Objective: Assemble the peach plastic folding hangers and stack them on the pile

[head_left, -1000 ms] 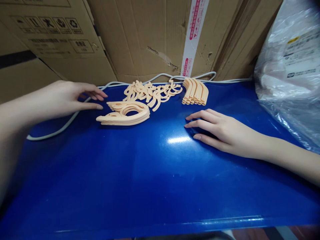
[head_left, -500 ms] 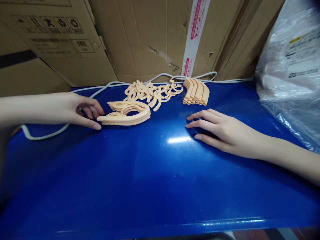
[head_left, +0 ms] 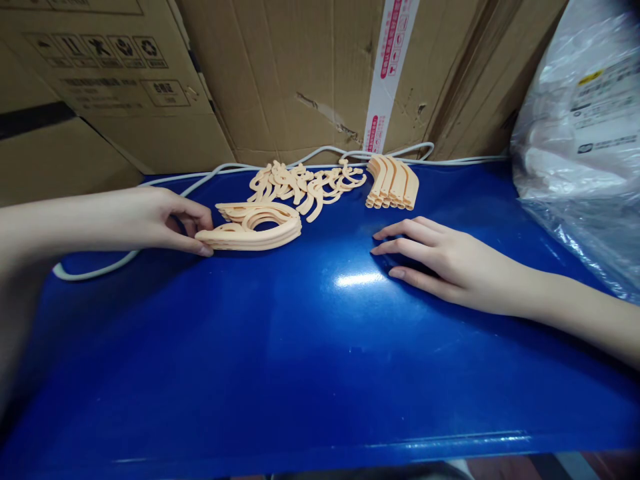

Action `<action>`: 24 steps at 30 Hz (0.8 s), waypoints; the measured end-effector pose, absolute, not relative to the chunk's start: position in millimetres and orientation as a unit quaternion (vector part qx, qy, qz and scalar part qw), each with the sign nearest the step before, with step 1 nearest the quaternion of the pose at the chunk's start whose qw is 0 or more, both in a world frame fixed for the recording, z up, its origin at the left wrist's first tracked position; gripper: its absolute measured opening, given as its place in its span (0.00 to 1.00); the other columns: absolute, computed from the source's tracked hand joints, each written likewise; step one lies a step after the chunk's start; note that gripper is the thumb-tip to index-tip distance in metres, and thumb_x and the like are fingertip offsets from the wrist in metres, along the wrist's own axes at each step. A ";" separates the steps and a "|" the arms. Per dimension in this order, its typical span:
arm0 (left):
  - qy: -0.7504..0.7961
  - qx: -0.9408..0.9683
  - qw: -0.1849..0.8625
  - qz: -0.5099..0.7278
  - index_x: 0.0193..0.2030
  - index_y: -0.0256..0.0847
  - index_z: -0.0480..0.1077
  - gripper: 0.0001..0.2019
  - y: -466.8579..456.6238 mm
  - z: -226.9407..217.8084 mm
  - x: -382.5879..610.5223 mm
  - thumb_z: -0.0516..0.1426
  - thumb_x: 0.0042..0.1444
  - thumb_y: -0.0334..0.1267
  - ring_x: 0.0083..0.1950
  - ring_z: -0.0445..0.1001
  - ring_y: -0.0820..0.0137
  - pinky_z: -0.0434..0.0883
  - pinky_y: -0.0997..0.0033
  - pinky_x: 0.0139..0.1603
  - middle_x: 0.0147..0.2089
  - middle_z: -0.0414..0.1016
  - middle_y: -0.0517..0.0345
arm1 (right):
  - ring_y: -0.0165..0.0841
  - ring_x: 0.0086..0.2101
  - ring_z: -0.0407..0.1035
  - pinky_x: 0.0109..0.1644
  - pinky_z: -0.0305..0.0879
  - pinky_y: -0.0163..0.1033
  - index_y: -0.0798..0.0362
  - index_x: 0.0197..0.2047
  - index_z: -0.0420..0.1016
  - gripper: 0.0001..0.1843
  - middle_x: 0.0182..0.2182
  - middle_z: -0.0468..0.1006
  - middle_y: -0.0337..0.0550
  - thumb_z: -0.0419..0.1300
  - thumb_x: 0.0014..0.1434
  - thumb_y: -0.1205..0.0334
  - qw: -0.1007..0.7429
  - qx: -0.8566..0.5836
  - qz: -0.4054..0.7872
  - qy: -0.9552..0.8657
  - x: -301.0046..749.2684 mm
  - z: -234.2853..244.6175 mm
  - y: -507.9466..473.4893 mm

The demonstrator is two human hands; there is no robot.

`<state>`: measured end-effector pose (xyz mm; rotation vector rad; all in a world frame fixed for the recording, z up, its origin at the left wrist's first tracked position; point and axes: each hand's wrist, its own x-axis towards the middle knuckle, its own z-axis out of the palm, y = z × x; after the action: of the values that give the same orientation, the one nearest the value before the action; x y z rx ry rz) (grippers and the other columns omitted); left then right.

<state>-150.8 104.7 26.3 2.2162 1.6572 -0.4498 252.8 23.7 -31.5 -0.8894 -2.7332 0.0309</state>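
A stack of beige curved plastic hanger pieces (head_left: 270, 237) lies on the blue tabletop. At its left end is my left hand (head_left: 180, 227), with the thumb on the near side and the fingers curled behind, closed around the tip. My right hand (head_left: 440, 263) rests on the table with its fingers spread and nothing in them. Beyond its fingertips stands a neat bundle of beige curved hollow arms (head_left: 393, 183). A loose heap of small beige hooks (head_left: 305, 183) lies between that bundle and the stack.
Cardboard boxes (head_left: 290, 73) form a wall behind the table (head_left: 280, 353). A white cable (head_left: 210, 175) runs along the back edge and loops under my left forearm. Clear plastic wrapping (head_left: 565, 160) bulges in at the right.
My left hand has moved slightly to the right and closed on the left end of the stack. The stack and my right hand stay where they were.
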 end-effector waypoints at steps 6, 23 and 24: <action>0.591 0.776 0.165 -0.147 0.35 0.46 0.75 0.28 105.0 26.1 -152.0 0.57 0.38 0.67 0.40 0.75 0.63 0.67 0.72 0.39 0.35 0.79 0.61 | 0.42 0.53 0.69 0.57 0.68 0.50 0.53 0.57 0.71 0.17 0.56 0.72 0.54 0.51 0.70 0.58 0.138 -0.310 0.017 -0.940 252.7 -31.0 23.3; 0.581 0.782 0.172 -0.150 0.34 0.46 0.74 0.27 104.7 26.5 -150.5 0.55 0.41 0.67 0.39 0.74 0.64 0.67 0.72 0.38 0.34 0.77 0.62 | 0.42 0.53 0.69 0.57 0.68 0.51 0.52 0.57 0.71 0.17 0.56 0.72 0.53 0.51 0.70 0.58 0.138 -0.310 0.020 -0.940 253.1 -30.9 23.5; 0.582 0.781 0.170 -0.148 0.35 0.46 0.75 0.27 104.8 26.5 -151.2 0.56 0.40 0.67 0.39 0.74 0.64 0.67 0.72 0.38 0.35 0.77 0.61 | 0.42 0.53 0.69 0.57 0.68 0.51 0.52 0.57 0.71 0.17 0.56 0.72 0.53 0.51 0.70 0.58 0.138 -0.310 0.021 -0.940 253.2 -31.0 23.5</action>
<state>-151.2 104.8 26.5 2.2200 1.6535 -0.4208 253.2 23.5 -31.0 -0.8972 -2.7201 0.0605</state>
